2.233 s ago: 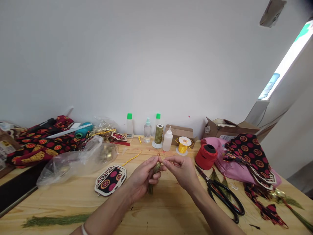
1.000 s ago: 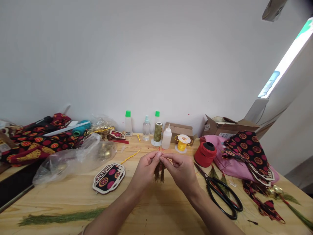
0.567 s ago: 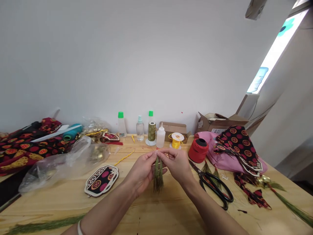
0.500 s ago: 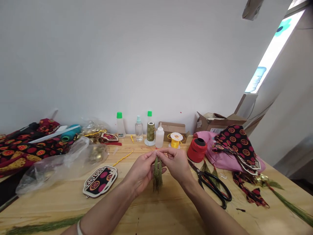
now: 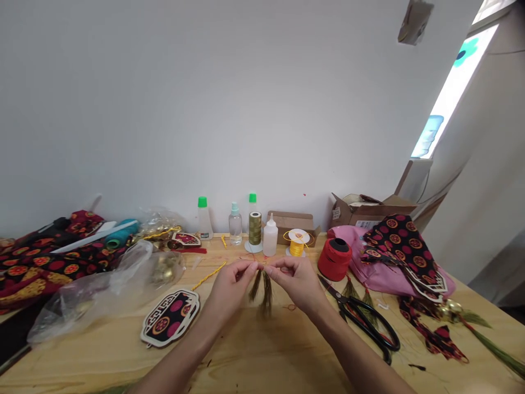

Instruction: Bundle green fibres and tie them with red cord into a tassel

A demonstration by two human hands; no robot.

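Observation:
A green thread tassel (image 5: 267, 293) hangs between my hands over the middle of the table, its strands parted into two bunches and slightly blurred. My left hand (image 5: 234, 284) pinches its top between thumb and forefinger. From the other side my right hand (image 5: 296, 282) is closed on the top too, its thumb and forefinger almost meeting the left fingertips. Any fine thread within the pinch is too small to make out. Large black-handled scissors (image 5: 369, 323) lie to the right of my right hand, beside a red thread cone (image 5: 335, 258).
On the left lie a fabric-covered wooden plaque (image 5: 171, 318) and a plastic bag (image 5: 118, 290) with gold bells. Along the wall stand a squeeze bottle (image 5: 270, 238), a green thread spool (image 5: 255, 229) and a yellow cord spool (image 5: 297, 246). Patterned fabric (image 5: 404, 246) lies on the right.
The tassel, hanging as one bundle before, now shows two separated bunches. My left fingers have turned more level, and a red thread loop shows on the table near my right hand.

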